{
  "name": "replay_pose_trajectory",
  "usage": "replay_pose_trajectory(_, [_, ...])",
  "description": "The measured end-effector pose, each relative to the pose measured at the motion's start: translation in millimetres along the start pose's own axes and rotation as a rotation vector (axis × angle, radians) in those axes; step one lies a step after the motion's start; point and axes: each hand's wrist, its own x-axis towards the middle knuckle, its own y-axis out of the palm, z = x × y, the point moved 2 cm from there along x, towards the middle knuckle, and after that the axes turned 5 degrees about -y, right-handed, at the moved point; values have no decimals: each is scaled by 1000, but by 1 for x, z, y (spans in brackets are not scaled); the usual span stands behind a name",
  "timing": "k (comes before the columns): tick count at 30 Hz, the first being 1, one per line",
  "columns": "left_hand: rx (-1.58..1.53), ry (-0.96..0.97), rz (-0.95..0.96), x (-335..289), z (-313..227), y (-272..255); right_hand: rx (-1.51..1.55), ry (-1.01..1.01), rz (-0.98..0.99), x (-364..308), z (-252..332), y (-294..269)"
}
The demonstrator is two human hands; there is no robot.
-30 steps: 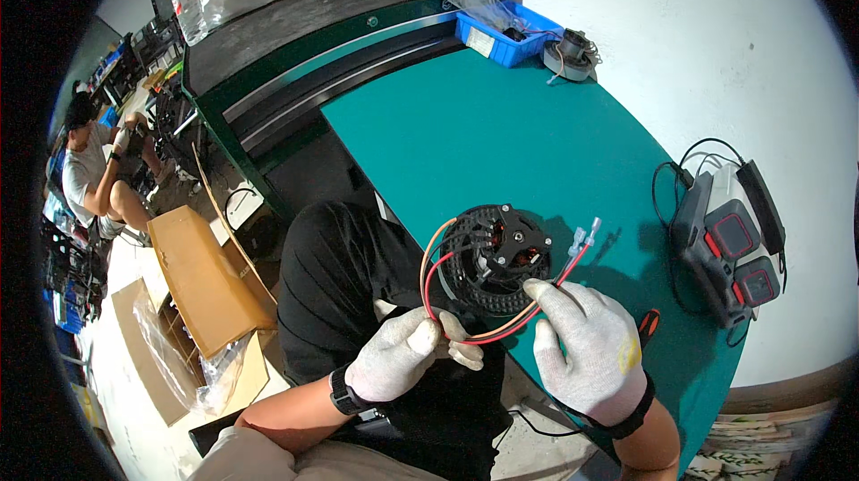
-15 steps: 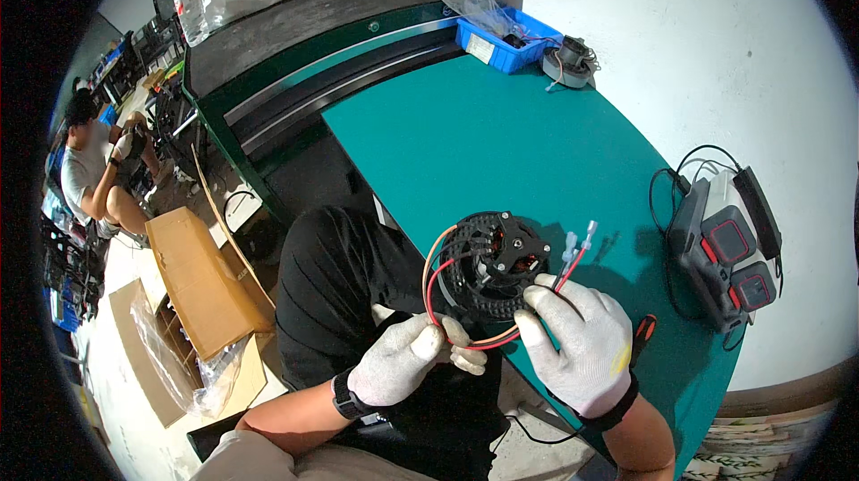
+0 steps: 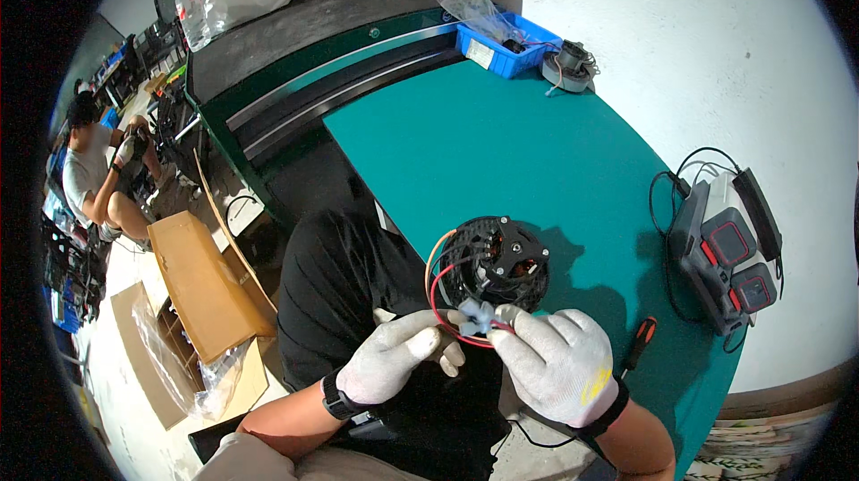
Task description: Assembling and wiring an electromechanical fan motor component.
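A black round motor unit (image 3: 516,249) with a ribbed ring sits near the front edge of the green table, its red and orange wires (image 3: 434,280) looping out to the left and down toward me. Those wires run through the curled fingers of my left hand (image 3: 394,360), in a white knit glove. My right hand (image 3: 559,365), gloved likewise, pinches the wires near their ends. Pale translucent connectors (image 3: 478,316) stick out from its fingertips, between both hands. Exactly where my left fingertips touch the wires is partly hidden.
An orange-and-black screwdriver (image 3: 641,341) lies right of my right hand. Beyond it stands a grey-and-black device (image 3: 720,244) with cables. At the back are a blue bin (image 3: 510,59) and another motor part (image 3: 570,68). Open cardboard boxes (image 3: 197,284) and a seated person (image 3: 94,168) are left.
My right hand has lowered and turned, bringing the wire ends from upright above the fingers to pointing left, close to my left hand. The screwdriver is now more exposed.
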Motion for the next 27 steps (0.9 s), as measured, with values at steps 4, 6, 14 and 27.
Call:
replay_pose_trajectory(4, [161,46,-256,-7,-17,4,-82,-70,9,1,5,-2])
replay_pose_trajectory(6, [209,119,-494,-9,-30,4,-113,-113,-34,1,8,-3])
replay_pose_trajectory(14, [241,-362,199,-9,-79,6,-104,-251,-10,1,21,0])
replay_pose_trajectory(27, [250,-532,334,-15,-84,17,-68,-325,-33,-2,20,4])
